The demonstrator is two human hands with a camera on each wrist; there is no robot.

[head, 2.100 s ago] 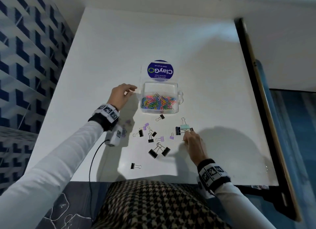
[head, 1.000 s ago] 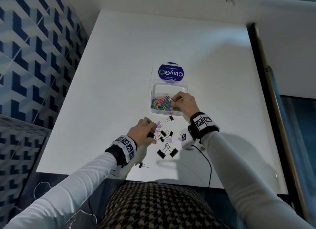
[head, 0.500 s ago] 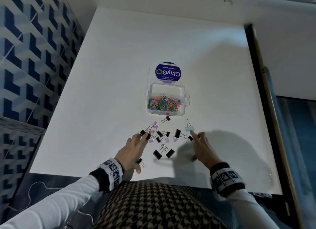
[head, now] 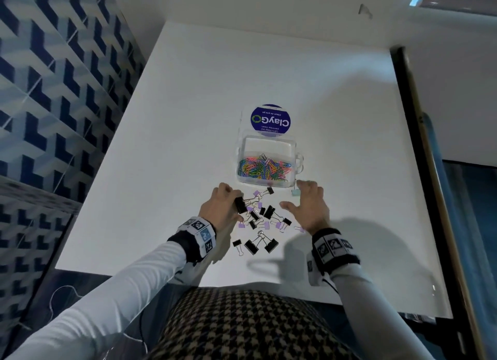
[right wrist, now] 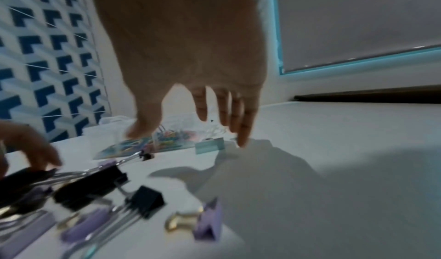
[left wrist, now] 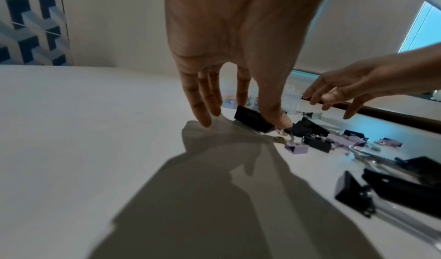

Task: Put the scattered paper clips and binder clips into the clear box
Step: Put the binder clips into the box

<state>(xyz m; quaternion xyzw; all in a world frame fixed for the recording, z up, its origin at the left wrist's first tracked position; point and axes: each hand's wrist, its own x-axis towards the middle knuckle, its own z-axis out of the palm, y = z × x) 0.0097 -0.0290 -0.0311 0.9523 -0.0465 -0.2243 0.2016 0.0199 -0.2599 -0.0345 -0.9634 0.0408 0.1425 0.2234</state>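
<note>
The clear box (head: 243, 150) stands open on the white table, with colourful paper clips (head: 262, 167) inside. Several black and lilac binder clips (head: 259, 217) lie scattered just in front of it. My left hand (head: 232, 198) is at the left of the pile, thumb and index finger pinching a black binder clip (head: 240, 205); the left wrist view shows that clip (left wrist: 253, 118) against the table. My right hand (head: 298, 195) hovers with spread, straight fingers over a teal binder clip (head: 295, 192) by the box's front right corner. In the right wrist view this clip (right wrist: 210, 146) lies free below the fingers (right wrist: 242, 131).
The box's lid (head: 270, 120) with a blue round sticker lies open behind the box. Two large black binder clips (head: 261, 244) and a small one (head: 237, 245) lie nearer to me. A dark rail (head: 411, 150) runs along the table's right edge; a patterned wall stands at the left.
Both hands have moved forward into the pile. My left hand has closed thumb and index finger on a black binder clip. My right hand has reached up to the teal clip beside the box.
</note>
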